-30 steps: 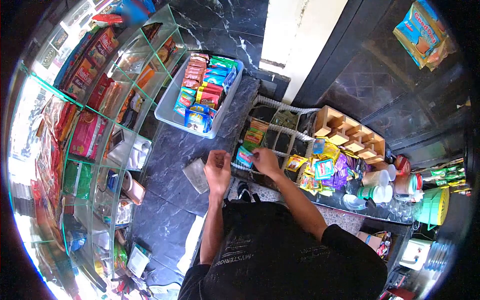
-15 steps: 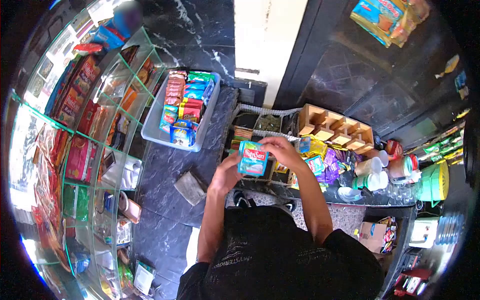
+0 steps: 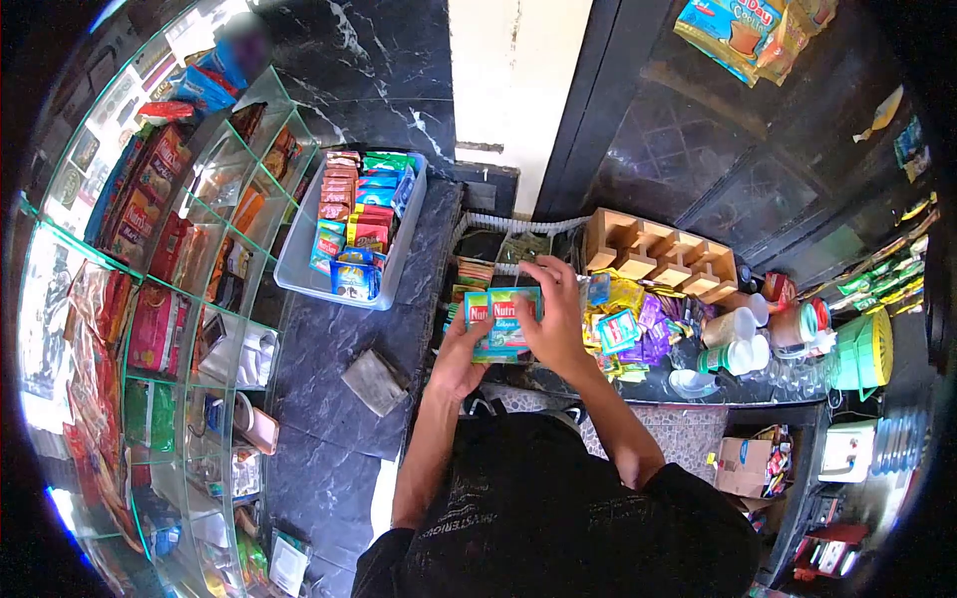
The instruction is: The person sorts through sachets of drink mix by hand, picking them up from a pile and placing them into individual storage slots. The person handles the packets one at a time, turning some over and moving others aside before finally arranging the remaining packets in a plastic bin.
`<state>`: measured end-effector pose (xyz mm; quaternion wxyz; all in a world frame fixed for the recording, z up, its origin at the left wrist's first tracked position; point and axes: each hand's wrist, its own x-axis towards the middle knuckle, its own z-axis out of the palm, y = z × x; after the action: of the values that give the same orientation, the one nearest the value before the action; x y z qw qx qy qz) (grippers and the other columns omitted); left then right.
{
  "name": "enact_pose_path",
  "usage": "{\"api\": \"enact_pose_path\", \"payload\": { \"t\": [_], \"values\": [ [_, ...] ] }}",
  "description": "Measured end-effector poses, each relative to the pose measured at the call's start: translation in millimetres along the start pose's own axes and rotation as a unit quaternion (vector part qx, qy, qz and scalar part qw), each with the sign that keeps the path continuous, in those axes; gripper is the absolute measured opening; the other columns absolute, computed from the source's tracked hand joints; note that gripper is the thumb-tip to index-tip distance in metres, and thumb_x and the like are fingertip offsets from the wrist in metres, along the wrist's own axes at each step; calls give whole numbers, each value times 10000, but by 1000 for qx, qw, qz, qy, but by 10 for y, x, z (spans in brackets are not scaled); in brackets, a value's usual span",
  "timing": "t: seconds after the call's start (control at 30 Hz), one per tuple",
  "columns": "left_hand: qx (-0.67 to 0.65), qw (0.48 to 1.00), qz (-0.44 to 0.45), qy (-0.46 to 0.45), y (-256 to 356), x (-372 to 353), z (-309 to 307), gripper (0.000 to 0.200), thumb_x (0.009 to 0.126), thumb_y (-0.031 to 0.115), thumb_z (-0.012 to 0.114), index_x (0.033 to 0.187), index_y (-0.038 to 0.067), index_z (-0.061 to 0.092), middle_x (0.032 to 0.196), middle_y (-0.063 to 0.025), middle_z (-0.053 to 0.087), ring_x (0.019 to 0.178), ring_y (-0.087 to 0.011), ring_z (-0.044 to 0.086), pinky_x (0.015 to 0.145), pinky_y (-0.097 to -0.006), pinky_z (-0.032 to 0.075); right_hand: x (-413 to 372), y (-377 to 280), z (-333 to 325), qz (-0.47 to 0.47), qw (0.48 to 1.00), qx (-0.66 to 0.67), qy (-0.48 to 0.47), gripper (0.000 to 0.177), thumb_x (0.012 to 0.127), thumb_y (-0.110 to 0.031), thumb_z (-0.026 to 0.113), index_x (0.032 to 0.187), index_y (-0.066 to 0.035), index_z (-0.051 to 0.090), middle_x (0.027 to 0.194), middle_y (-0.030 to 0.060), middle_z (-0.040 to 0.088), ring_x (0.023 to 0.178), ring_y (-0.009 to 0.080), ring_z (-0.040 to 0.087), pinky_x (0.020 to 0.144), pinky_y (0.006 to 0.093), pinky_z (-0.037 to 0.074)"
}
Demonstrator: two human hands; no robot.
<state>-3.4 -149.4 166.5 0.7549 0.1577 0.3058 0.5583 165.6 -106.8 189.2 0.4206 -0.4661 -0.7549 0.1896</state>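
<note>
Two NutriSari drink sachets (image 3: 505, 339), green and teal with red labels, show side by side and partly overlapping in front of my body. My left hand (image 3: 459, 364) grips their left edge, thumb on the front. My right hand (image 3: 554, 324) is at the right edge, its thumb across the front of the right-hand sachet and its other fingers bent above and behind. How many sachets are stacked there is hidden. Left of my hands, a clear plastic bin (image 3: 284, 269) holds rows of coloured sachets (image 3: 371, 217).
Glass shelves (image 3: 204, 299) with packaged goods line the left. A grey folded cloth (image 3: 377, 382) lies on the dark marble counter (image 3: 329, 439). To the right are a wooden divided rack (image 3: 660, 256), loose yellow and purple sachets (image 3: 653, 329), jars (image 3: 733, 327) and a green bucket (image 3: 862, 351).
The sachets have spread from one visible front to two side by side. My right hand has come down from the top edge to the right side, and the view has shifted slightly.
</note>
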Motion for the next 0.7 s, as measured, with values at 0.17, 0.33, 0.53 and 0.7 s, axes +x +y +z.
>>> {"api": "enact_pose_path", "payload": {
  "t": [0.17, 0.33, 0.53, 0.7],
  "values": [
    [45, 994, 101, 21, -52, 35, -33, 353, 1013, 28, 575, 1351, 70, 482, 1210, -93, 651, 1076, -175, 662, 889, -348, 576, -99, -231, -96, -148, 982, -36, -115, 646, 920, -321, 686, 1492, -150, 441, 1591, 213, 322, 1444, 455, 324, 1162, 574, 262],
    [91, 986, 134, 38, -51, 50, -67, 367, 987, -7, 609, 1335, 47, 504, 1183, -72, 662, 1056, -150, 655, 916, -318, 550, -5, 219, -203, -99, 959, -186, -189, 608, 961, -300, 640, 1500, -97, 444, 1627, 179, 311, 1519, 446, 211, 1211, 590, 161],
    [167, 973, 158, 27, -142, 81, -134, 364, 969, -29, 625, 1316, 36, 534, 1169, -59, 668, 1040, -128, 643, 899, -302, 543, -104, 384, -31, 180, 917, 321, -155, 602, 1002, -288, 652, 1503, -47, 420, 1466, 172, 524, 1330, 282, 525, 1080, 417, 441],
    [131, 983, 122, 29, -131, 78, -193, 322, 1063, 267, 539, 1221, -4, 609, 1075, -118, 725, 888, -214, 729, 809, -393, 611, -180, 380, 145, 184, 897, 400, -43, 282, 1017, -113, 618, 1274, -18, 552, 1136, 63, 684, 1016, 136, 668, 900, 295, 546]
  ]
}}
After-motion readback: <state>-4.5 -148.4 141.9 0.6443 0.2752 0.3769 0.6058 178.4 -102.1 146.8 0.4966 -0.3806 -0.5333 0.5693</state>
